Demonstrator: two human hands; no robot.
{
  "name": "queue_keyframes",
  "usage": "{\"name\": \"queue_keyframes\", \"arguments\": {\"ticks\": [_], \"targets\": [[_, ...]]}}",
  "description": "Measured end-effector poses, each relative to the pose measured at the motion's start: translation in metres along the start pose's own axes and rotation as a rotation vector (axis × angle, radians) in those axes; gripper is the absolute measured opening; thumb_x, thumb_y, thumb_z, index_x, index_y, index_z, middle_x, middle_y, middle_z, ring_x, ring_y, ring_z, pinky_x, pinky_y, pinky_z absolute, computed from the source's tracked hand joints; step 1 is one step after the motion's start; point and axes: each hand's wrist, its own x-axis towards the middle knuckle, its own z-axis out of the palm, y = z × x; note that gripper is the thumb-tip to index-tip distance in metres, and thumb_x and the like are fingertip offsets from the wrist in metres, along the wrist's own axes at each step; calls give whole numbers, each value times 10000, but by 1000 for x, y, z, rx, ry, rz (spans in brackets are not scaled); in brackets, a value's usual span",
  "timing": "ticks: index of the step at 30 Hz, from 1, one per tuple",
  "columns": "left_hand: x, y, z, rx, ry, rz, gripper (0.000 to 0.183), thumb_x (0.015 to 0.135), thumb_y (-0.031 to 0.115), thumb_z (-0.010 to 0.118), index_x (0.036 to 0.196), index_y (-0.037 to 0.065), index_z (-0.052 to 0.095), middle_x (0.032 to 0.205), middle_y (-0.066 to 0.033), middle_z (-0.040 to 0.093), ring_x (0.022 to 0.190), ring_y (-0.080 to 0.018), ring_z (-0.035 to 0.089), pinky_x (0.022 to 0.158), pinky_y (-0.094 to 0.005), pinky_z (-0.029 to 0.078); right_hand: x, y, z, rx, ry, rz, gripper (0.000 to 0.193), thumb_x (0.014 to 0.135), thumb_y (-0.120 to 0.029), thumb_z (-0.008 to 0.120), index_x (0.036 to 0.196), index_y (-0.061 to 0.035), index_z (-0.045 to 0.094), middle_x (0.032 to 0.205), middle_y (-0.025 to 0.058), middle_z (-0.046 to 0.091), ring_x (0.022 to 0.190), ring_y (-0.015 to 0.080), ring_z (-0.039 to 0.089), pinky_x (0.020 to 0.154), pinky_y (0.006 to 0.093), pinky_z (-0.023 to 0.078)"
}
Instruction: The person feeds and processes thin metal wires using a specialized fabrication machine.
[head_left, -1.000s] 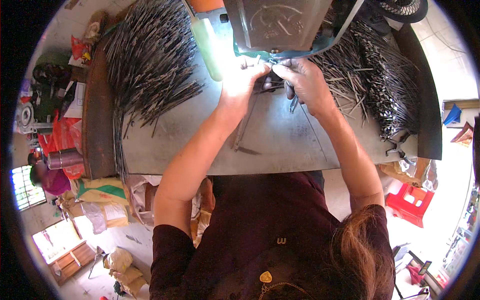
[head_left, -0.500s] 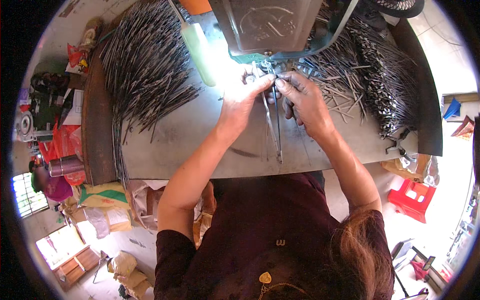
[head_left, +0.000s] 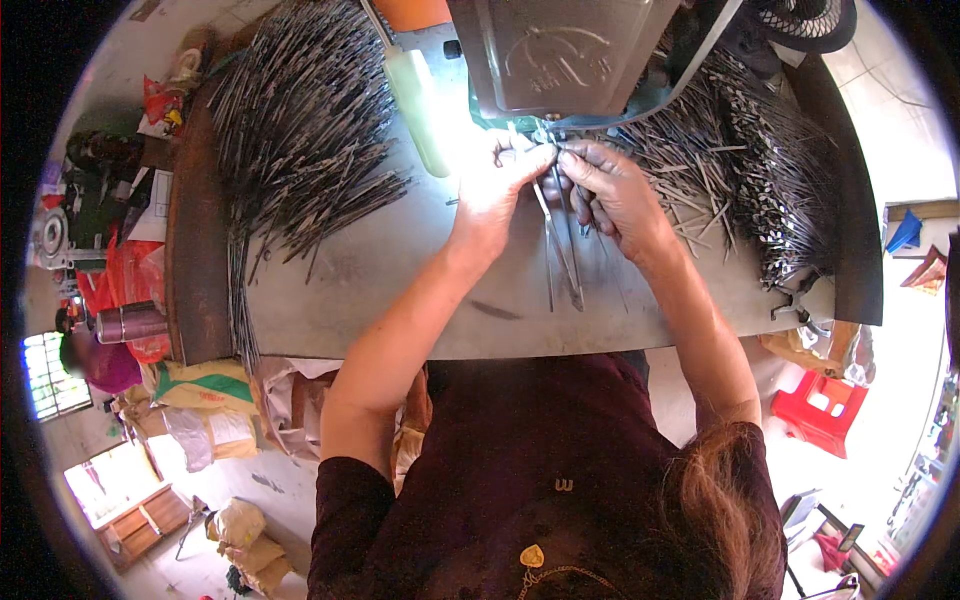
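Close under the machine's head, my left hand [head_left: 500, 178] is closed, pinching thin metal strips [head_left: 572, 268] whose long ends hang down toward me. Facing it, my right hand [head_left: 618, 195] pinches the strips' upper part between thumb and forefinger, its other fingers curled. The fingertips of both hands nearly meet. Glare from the lamp washes out part of my left hand, and the strips' upper ends are hard to make out. The machine [head_left: 555, 60], with a dark metal housing, stands just beyond my fingers.
A pale green lamp [head_left: 418, 110] shines beside my left hand. A heap of dark thin strips [head_left: 310, 130] lies on the left of the metal table [head_left: 400, 310]. More strips [head_left: 785, 180] with flattened ends are piled right. Raised side walls [head_left: 195, 220] edge the table.
The strips' lower ends have swung slightly and now spread apart more. Both hands stay pinched together near the machine; the whole view has shifted a little.
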Motion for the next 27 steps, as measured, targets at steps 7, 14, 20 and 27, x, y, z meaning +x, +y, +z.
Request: {"name": "queue_keyframes", "arguments": {"ticks": [7, 14, 20, 27], "targets": [[2, 8, -2, 175, -48, -8, 141, 834, 111, 672, 872, 3, 589, 687, -57, 615, 546, -135, 588, 510, -273, 487, 1, -14, -9, -202, 25, 42, 282, 907, -287, 592, 1042, -42, 630, 580, -30, 526, 431, 37, 432, 371, 196, 288], [1, 3, 2, 37, 55, -132, 166, 821, 167, 704, 863, 43, 602, 677, -43, 608, 525, -136, 584, 446, -267, 463, 1, -11, -9, -64, -18, 56, 230, 889, -292, 614, 986, -89, 660, 575, -42, 528, 431, 20, 407, 376, 203, 239], [-7, -1, 7, 29, 193, -27, 147, 804, 105, 704, 916, 49, 627, 785, -22, 622, 668, -117, 581, 594, -263, 473, -4, 10, 34, -88, 279, -180, 203, 922, -222, 571, 1001, -49, 642, 700, 60, 621, 542, 101, 552, 481, 272, 415], [-65, 107, -98, 625, 446, 102, 358, 828, 184, 649, 1134, 8, 593, 1039, -82, 631, 912, -156, 584, 806, -284, 457, -53, 14, 10, -688, 175, -372, 230, 894, -218, 596, 1095, -114, 635, 809, 118, 670, 602, 223, 639, 538, 351, 507]]}}
